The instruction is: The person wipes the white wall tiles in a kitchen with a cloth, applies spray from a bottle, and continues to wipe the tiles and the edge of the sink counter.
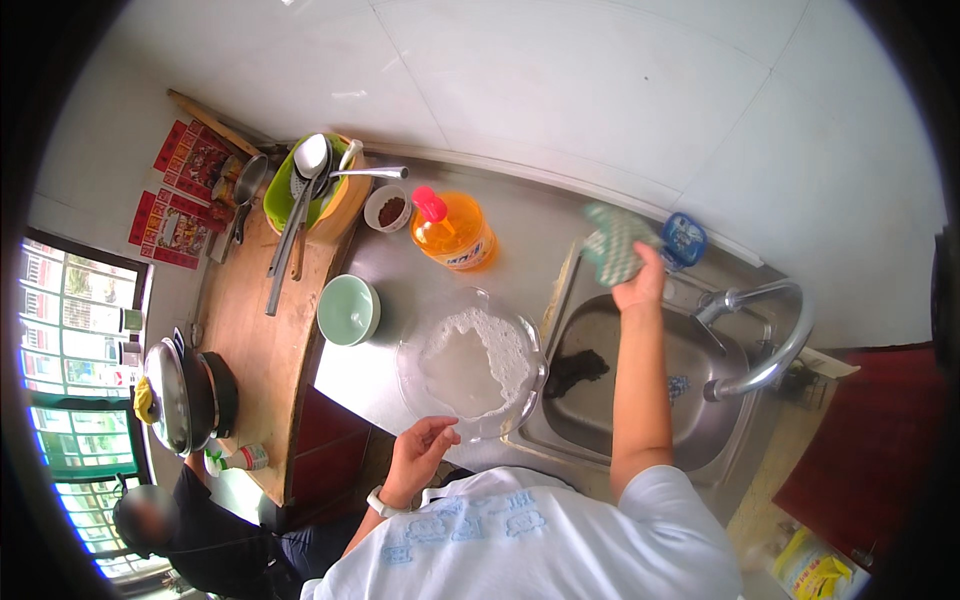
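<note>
My right hand (642,279) is shut on a green-and-white checked cloth (611,241), held over the back edge of the stainless steel sink (720,444). Beside that hand stands a blue plastic container (683,238). My left hand (421,459) has its fingers drawn together at the near rim of a clear basin (409,390). Whether it grips the rim I cannot tell. Cloudy water (466,375) with white suds fills part of the basin. Inside the sink lie a dark, crumpled item (576,373) and a small blue-and-white patterned piece (678,386), partly hidden by my right arm.
A curved faucet (780,367) overhangs the sink's right side. Behind the basin stand an orange pump bottle (457,232) and a small white bowl (377,201); a green bowl (349,310) is to its left. Ladles (289,232) jut from a green tub (279,196). Another person (214,536) is at left.
</note>
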`<state>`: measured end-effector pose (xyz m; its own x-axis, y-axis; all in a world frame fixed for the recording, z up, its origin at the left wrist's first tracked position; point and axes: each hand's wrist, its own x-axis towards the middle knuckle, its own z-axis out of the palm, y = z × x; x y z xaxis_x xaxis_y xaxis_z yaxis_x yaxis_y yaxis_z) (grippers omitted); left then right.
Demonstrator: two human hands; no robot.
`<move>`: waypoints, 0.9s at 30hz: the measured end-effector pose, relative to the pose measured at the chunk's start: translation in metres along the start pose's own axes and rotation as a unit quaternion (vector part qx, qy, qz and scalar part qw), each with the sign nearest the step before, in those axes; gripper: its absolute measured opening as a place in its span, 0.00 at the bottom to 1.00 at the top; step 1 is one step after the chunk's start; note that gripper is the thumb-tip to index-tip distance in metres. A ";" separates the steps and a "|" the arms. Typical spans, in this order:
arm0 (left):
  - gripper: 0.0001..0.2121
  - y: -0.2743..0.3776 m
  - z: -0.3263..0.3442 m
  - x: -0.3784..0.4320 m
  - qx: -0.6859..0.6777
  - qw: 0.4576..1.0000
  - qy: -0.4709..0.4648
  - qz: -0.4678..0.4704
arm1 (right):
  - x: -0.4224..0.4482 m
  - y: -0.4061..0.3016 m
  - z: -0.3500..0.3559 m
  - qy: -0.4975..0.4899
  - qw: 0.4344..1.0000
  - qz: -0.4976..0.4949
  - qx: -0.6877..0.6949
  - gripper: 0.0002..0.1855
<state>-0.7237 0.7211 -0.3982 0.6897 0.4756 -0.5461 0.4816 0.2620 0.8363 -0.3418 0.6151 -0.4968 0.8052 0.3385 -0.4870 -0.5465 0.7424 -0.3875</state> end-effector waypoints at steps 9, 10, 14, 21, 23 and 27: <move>0.12 0.009 0.007 0.003 0.027 0.999 -0.018 -0.011 | 0.046 -0.007 -0.064 -0.031 0.999 0.032 0.009 0.16; 0.12 0.008 0.006 0.002 0.031 0.999 -0.019 -0.013 | 0.039 -0.009 -0.061 -0.033 0.999 0.037 0.011 0.17; 0.12 0.006 0.007 0.002 0.046 0.999 -0.012 -0.013 | 0.022 -0.013 -0.079 -0.051 0.996 0.032 0.066 0.21; 0.12 0.008 0.015 0.007 0.047 0.999 -0.016 -0.015 | -0.004 -0.037 -0.082 -0.011 0.998 0.006 -0.054 0.19; 0.11 0.002 0.011 0.003 0.026 1.000 -0.002 -0.004 | -0.003 -0.042 -0.076 0.004 0.995 -0.044 -0.090 0.23; 0.11 0.010 0.008 -0.005 0.120 0.993 0.014 0.016 | 0.011 -0.068 -0.076 0.081 0.929 -0.308 -0.187 0.18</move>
<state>-0.7181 0.7149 -0.3871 0.6931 0.5036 -0.5157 0.5774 0.0402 0.8154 -0.3134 0.5244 -0.5355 0.9631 -0.1974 -0.1830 -0.0607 0.5032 -0.8620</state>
